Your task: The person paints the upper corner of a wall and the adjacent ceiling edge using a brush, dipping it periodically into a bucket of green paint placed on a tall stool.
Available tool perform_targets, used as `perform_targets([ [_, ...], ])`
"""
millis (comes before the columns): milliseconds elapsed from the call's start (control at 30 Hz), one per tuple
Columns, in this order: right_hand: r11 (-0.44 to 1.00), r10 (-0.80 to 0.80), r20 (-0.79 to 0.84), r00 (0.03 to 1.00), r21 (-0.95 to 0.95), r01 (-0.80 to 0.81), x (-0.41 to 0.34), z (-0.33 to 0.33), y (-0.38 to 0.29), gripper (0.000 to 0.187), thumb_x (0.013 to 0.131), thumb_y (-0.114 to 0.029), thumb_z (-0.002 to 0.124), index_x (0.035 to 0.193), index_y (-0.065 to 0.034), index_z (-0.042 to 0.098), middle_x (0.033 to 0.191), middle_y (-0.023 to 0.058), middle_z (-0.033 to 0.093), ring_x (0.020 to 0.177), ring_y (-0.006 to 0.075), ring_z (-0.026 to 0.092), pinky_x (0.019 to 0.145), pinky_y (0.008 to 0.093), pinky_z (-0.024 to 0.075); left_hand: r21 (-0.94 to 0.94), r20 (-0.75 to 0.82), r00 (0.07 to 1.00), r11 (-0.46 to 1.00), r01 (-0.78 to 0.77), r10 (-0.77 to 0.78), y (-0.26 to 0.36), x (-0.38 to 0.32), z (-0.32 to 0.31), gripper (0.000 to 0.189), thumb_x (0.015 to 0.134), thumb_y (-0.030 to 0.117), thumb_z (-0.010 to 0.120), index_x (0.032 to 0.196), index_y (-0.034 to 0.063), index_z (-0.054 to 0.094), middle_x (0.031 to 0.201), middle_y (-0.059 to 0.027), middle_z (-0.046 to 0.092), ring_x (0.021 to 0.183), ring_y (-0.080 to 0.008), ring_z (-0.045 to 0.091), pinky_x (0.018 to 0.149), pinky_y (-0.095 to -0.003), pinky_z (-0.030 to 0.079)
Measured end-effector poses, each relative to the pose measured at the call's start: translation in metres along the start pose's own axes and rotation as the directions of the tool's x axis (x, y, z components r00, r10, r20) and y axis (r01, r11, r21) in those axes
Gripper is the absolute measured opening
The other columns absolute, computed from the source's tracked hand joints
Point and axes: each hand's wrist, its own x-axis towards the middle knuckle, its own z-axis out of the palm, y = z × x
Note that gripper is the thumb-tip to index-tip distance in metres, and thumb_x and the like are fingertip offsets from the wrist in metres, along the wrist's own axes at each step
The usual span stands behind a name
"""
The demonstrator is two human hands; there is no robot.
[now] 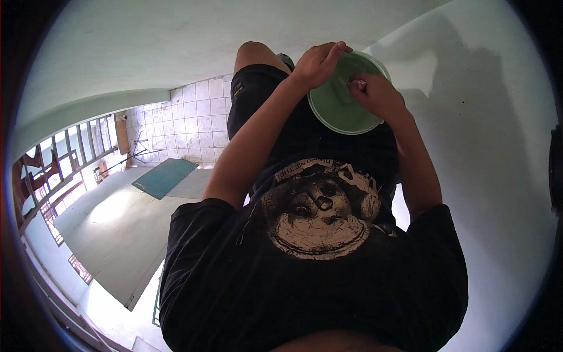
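Note:
A round green container [334, 110] with a pale rim, perhaps a bucket or basin, is in front of my thighs. My left hand [317, 65] lies over its far left rim, with the fingers at the edge and the thumb sticking out; part of its grip is hidden. Inside the opening, my right hand [374, 94] is closed around a small pinkish object [360, 83], too small and blurred to identify. The container's inside looks green; whether that is liquid or its own wall I cannot tell.
Pale walls stand ahead and to the right [475, 176]. At left are white floor tiles [202, 110], a large pale panel [110, 224] with a teal board [165, 178], and a metal railing [83, 141]. Thin dark legs of a stand [140, 152] rest near the tiles.

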Motion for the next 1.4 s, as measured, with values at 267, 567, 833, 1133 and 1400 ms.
perform_targets([
  [267, 0.994, -0.089, -0.05, 0.995, 0.065, 0.093, -0.001, 0.003, 0.005, 0.027, 0.083, -0.026, 0.054, 0.096, -0.0051, 0.066, 0.079, 0.0189, 0.064, 0.076, 0.0349, 0.062, 0.071, 0.0425, 0.0483, 0.072, -0.073, 0.993, 0.993, -0.092, 0.098, -0.007, 0.003, 0.006, 0.047, 0.099, 0.036, 0.029, 0.105, 0.0024, 0.062, 0.1, -0.0166, 0.065, 0.095, -0.034, 0.06, 0.086, -0.0396, 0.046],
  [567, 0.995, -0.094, 0.03, 0.995, 0.036, 0.093, 0.005, 0.009, 0.006, 0.027, 0.084, -0.026, 0.055, 0.098, -0.0052, 0.066, 0.079, 0.0179, 0.065, 0.076, 0.0344, 0.063, 0.071, 0.0429, 0.0486, 0.009, -0.016, 0.998, 0.999, 0.054, -0.054, -0.004, 0.004, 0.002, 0.054, 0.1, 0.039, 0.026, 0.105, 0.0009, 0.063, 0.103, -0.0165, 0.065, 0.1, -0.0319, 0.06, 0.092, -0.0382, 0.043],
  [833, 0.993, -0.099, -0.002, 0.995, 0.068, 0.099, 0.002, 0.003, -0.001, 0.026, 0.083, -0.025, 0.056, 0.096, -0.0039, 0.066, 0.08, 0.0189, 0.065, 0.075, 0.0342, 0.064, 0.071, 0.0412, 0.0496, -0.01, -0.02, 0.999, 0.999, 0.032, -0.032, -0.004, 0.004, 0.001, 0.056, 0.099, 0.041, 0.025, 0.106, 0.0003, 0.063, 0.103, -0.017, 0.065, 0.102, -0.0322, 0.059, 0.092, -0.0381, 0.043],
  [1133, 0.993, -0.107, -0.013, 0.994, 0.055, 0.107, -0.001, 0.001, -0.008, 0.026, 0.083, -0.025, 0.056, 0.093, -0.003, 0.065, 0.077, 0.0175, 0.065, 0.073, 0.0342, 0.063, 0.07, 0.0413, 0.0498, -0.001, -0.011, 0.998, 0.998, 0.063, -0.063, 0.0, 0.003, 0.001, 0.06, 0.099, 0.045, 0.023, 0.107, 0.0012, 0.063, 0.104, -0.017, 0.065, 0.103, -0.0313, 0.059, 0.094, -0.0376, 0.041],
  [1400, 0.993, -0.097, -0.028, 0.995, 0.061, 0.098, 0.001, 0.007, -0.001, 0.025, 0.083, -0.025, 0.055, 0.092, -0.0036, 0.065, 0.077, 0.0177, 0.064, 0.073, 0.0351, 0.063, 0.07, 0.043, 0.0489, -0.029, -0.004, 1.0, 0.999, 0.014, -0.015, 0.001, 0.005, 0.001, 0.063, 0.099, 0.044, 0.018, 0.107, 0.0, 0.063, 0.106, -0.0176, 0.064, 0.105, -0.0331, 0.057, 0.095, -0.0382, 0.04],
])
